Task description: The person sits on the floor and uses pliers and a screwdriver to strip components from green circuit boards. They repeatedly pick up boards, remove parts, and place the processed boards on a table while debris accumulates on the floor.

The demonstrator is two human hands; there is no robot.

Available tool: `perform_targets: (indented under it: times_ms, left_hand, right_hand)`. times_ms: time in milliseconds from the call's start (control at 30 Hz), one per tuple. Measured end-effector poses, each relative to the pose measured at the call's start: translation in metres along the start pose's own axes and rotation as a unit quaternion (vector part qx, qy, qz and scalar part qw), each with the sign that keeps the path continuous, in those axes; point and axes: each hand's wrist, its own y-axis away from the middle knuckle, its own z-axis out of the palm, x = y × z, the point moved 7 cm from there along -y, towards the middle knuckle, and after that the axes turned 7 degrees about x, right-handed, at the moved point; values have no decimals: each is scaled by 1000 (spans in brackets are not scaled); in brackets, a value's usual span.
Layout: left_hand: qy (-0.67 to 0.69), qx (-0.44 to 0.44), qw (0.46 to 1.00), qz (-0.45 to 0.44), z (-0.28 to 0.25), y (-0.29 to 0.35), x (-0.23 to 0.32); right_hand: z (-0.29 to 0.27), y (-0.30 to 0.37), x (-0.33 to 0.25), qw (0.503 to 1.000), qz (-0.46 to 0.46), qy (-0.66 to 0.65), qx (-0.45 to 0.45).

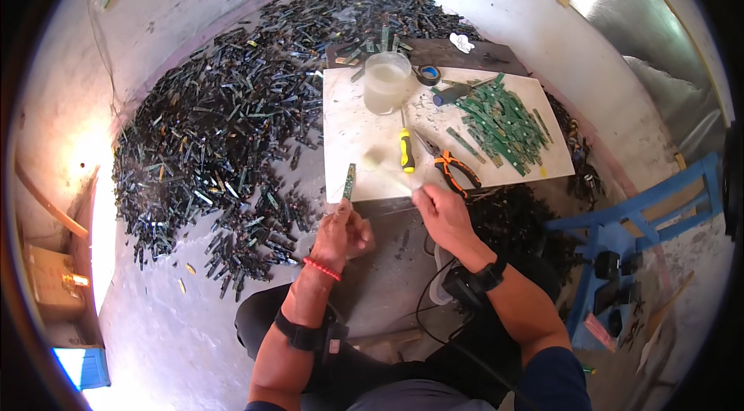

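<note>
My left hand (341, 233), a red bead bracelet at its wrist, pinches a narrow green circuit board strip (350, 181) that points up over the front edge of a white board (341, 128). In my closed right hand (446, 217) is a thin, pale stick-like tool (394, 175). Motion smears it, and its yellowish end lies above the board, to the right of the strip. Beyond my hands are a yellow-and-black screwdriver (406, 150) and orange-and-black pliers (448, 165). Green circuit board strips (504, 124) form a heap on the board's right side.
A translucent tub (386, 85) stands at the board's back, beside a roll of black tape (428, 74) and a dark-handled tool (451, 94). A large pile of dark strips (225, 124) covers the floor at left and behind. A blue chair (620, 233) stands at right.
</note>
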Motion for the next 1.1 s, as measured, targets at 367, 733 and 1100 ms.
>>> perform_targets:
  times_ms: [367, 733, 1100]
  left_hand:
    - [10, -1, 1000, -19, 4, 1, 10]
    - [48, 5, 998, -41, 4, 1, 6]
    - [176, 56, 981, -53, -12, -12, -7]
  right_hand:
    - [-6, -7, -9, 999, -28, -28, -7]
    - [10, -4, 2, 998, 6, 11, -57]
    - [16, 6, -6, 991, -11, -22, -133]
